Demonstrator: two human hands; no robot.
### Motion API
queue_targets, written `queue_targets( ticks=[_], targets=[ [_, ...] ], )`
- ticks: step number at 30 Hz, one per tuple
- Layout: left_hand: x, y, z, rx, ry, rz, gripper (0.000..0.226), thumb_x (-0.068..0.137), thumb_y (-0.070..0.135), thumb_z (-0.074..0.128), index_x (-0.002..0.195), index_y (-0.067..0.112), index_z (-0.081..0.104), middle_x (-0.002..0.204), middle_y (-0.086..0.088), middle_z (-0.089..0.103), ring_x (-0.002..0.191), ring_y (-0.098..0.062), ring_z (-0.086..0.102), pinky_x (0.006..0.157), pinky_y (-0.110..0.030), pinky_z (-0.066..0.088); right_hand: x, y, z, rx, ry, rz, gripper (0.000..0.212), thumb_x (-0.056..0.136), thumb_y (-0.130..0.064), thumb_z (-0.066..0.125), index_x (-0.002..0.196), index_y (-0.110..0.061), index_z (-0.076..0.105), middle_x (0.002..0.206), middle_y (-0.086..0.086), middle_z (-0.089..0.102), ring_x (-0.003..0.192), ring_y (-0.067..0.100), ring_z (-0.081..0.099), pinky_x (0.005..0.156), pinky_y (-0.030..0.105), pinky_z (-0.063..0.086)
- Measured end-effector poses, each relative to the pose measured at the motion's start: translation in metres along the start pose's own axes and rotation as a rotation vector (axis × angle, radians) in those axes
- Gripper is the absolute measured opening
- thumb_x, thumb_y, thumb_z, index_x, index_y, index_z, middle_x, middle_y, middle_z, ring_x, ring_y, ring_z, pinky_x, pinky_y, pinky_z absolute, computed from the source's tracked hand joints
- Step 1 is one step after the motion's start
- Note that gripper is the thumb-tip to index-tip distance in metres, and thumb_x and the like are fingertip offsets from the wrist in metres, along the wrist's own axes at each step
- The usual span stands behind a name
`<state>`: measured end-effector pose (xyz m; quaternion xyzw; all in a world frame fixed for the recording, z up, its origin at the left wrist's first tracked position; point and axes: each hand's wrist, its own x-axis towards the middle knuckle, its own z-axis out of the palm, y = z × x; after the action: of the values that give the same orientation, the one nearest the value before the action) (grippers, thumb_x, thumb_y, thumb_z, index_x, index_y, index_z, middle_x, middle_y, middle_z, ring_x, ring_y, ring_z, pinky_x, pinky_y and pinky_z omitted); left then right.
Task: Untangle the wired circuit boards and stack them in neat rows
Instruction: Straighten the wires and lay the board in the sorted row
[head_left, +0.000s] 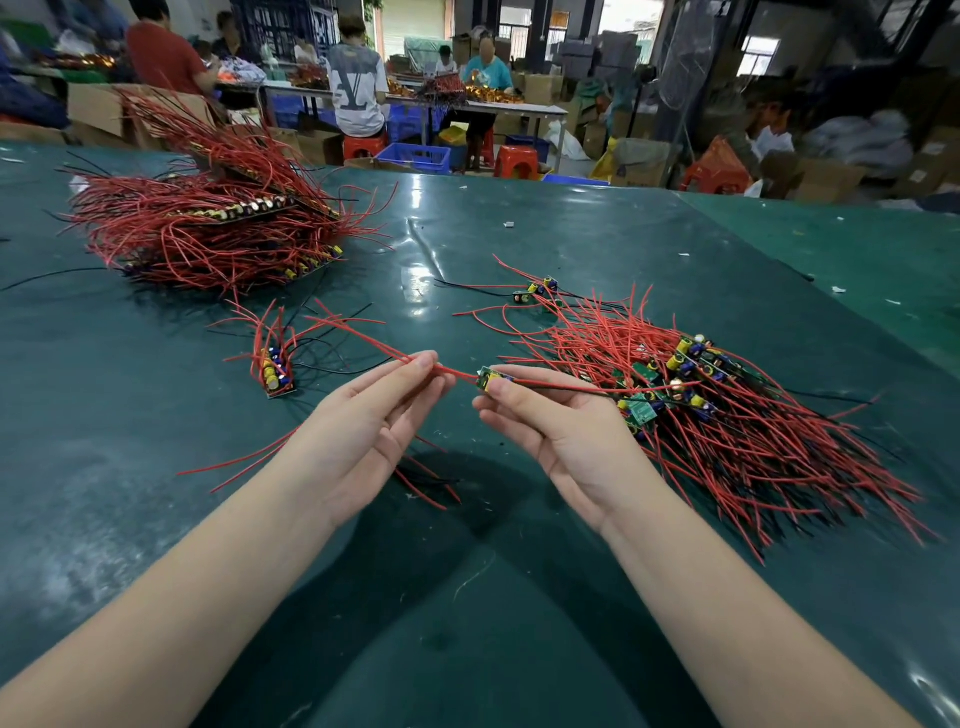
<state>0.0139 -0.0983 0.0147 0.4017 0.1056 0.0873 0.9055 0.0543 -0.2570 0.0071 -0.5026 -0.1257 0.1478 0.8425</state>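
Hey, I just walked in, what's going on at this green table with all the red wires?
A person is sorting wired circuit boards. The right hand holds one small green board while the left hand pinches its red wires, drawing them straight. A tangled heap lies to the right, a short row of boards sits left of the hands, and a big stacked pile rests further back on the table.

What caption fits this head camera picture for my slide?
Left hand pinches red wires while right hand holds a small circuit board above the green table.
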Motion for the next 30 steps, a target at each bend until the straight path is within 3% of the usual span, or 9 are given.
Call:
queue_targets(
  ticks=[4,9,18,25,30],
  targets=[
    [-0.001,0.002,-0.001,-0.029,0.025,-0.036,0.008,0.067,0.009,0.07,0.068,0.005,0.077,0.077,-0.007,0.073,0.078,-0.014,0.073,0.062,-0.012,0.054,0.0,-0.001,0.001,-0.015,-0.005,-0.001,0.018,0.061,-0.012,0.079,0.078,-0.008,0.078,0.08,0.013,0.072,0.076,0.025,0.072,0.069,0.024,0.057],
    [-0.002,0.004,0.001,-0.003,0.062,-0.039,0.019,0.065,0.014,0.071,0.082,0.005,0.069,0.075,-0.007,0.073,0.074,-0.012,0.073,0.058,-0.012,0.054,0.0,-0.003,0.001,0.041,-0.008,0.05,0.013,0.063,-0.01,0.076,0.076,-0.007,0.078,0.079,0.012,0.073,0.073,0.024,0.072,0.066,0.024,0.057],
    [-0.004,0.008,0.002,-0.052,-0.022,-0.15,0.009,0.065,0.015,0.071,0.068,0.012,0.078,0.074,-0.003,0.073,0.072,-0.009,0.072,0.055,-0.012,0.054,-0.001,-0.008,0.0,0.071,-0.027,0.099,0.012,0.064,-0.009,0.074,0.076,-0.005,0.078,0.08,0.012,0.074,0.071,0.022,0.072,0.065,0.023,0.057],
    [-0.001,0.005,0.0,0.035,-0.026,-0.017,0.019,0.082,0.013,0.063,0.07,0.013,0.078,0.083,-0.005,0.075,0.079,-0.012,0.073,0.063,-0.015,0.055,-0.002,-0.011,-0.001,0.068,-0.008,0.081,0.011,0.063,-0.007,0.074,0.073,-0.004,0.077,0.075,0.012,0.072,0.068,0.022,0.072,0.062,0.022,0.057],
    [-0.002,0.007,0.002,-0.034,-0.017,-0.012,0.016,0.077,0.01,0.064,0.072,0.013,0.079,0.079,-0.004,0.074,0.071,-0.008,0.071,0.061,-0.016,0.056,-0.002,-0.009,-0.001,0.068,-0.005,0.089,0.012,0.064,-0.007,0.074,0.075,-0.004,0.077,0.076,0.012,0.072,0.07,0.022,0.072,0.063,0.022,0.057]
  ],
)
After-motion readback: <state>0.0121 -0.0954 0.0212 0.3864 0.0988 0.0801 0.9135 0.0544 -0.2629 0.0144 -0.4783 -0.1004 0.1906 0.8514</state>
